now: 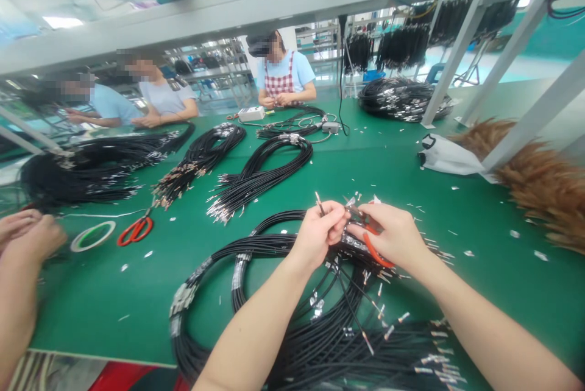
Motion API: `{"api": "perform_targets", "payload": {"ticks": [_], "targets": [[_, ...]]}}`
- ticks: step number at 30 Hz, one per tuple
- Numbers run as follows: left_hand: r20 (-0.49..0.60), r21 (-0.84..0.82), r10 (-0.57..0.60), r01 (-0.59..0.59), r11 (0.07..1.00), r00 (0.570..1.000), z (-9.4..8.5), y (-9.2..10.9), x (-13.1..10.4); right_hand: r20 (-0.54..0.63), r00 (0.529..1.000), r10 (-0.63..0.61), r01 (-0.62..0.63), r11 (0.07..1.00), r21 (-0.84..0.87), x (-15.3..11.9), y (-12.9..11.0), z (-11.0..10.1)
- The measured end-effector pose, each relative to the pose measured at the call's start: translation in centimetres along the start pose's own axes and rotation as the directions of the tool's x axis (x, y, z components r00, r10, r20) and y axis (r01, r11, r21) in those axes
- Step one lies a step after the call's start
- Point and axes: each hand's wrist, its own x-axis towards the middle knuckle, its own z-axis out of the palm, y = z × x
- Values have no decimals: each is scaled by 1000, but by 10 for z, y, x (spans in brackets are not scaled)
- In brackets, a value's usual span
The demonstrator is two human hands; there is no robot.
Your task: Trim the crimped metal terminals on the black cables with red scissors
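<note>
My left hand is closed in a pinch on a black cable, whose bare end sticks up past the fingers. Close beside it, my right hand grips scissors with red handles; their metal blades point at the left fingertips. What lies between the blades is hidden by the fingers. Beneath both hands is a large coiled bundle of black cables, bound with silvery wrap. Many loose cable ends with pale and coppery tips fan out at the lower right.
Another person's hands are at the left edge, near a tape roll and a second pair of red-handled scissors. More cable bundles lie farther back on the green table. Metal shelf posts rise at right. Co-workers sit opposite.
</note>
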Motion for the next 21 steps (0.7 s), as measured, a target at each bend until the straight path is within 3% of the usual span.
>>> {"api": "perform_targets", "payload": {"ticks": [14,21], "targets": [[16,7,-4,4,1000,1000,-1,0,0,9,1000,-3,4,1000,-6,2,-1,-2],[-11,-4,41,-41,999,999,-5,6,0,171,973,152,-168,982,85,3,12,1]]}}
